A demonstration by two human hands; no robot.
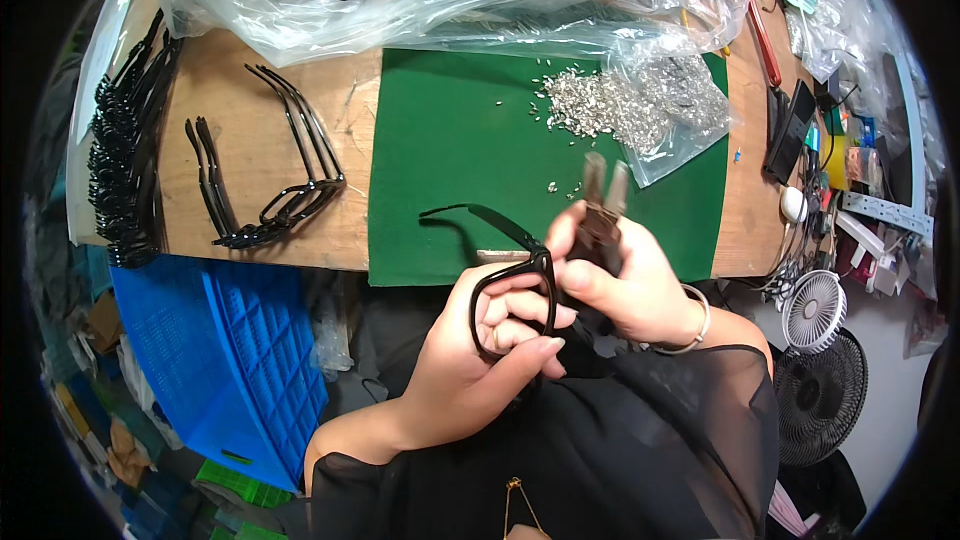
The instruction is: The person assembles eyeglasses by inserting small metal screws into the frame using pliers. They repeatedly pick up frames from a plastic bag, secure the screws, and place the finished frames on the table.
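Note:
My left hand (490, 345) is closed round a black eyeglass frame (474, 312), held tilted just over the near edge of the green mat (450, 130). One temple arm of the frame points up and to the left. Close beside it, my right hand (635, 285) grips a pair of pliers (600, 225), whose two light prongs stick out away from me, smeared by motion. The fingertips of my right hand are right by the frame's hinge corner. Farther back on the mat lies a heap of small silvery metal pieces (585, 105), partly inside a clear plastic bag (685, 130).
More black eyeglass frames (285, 205) lie on the wooden table (340, 120) at left, beside a long stacked row of frames (125, 160). Clear plastic sheeting (450, 0) spans the back. A blue crate (240, 360) stands below left; fans (815, 310), cables and tools crowd the right.

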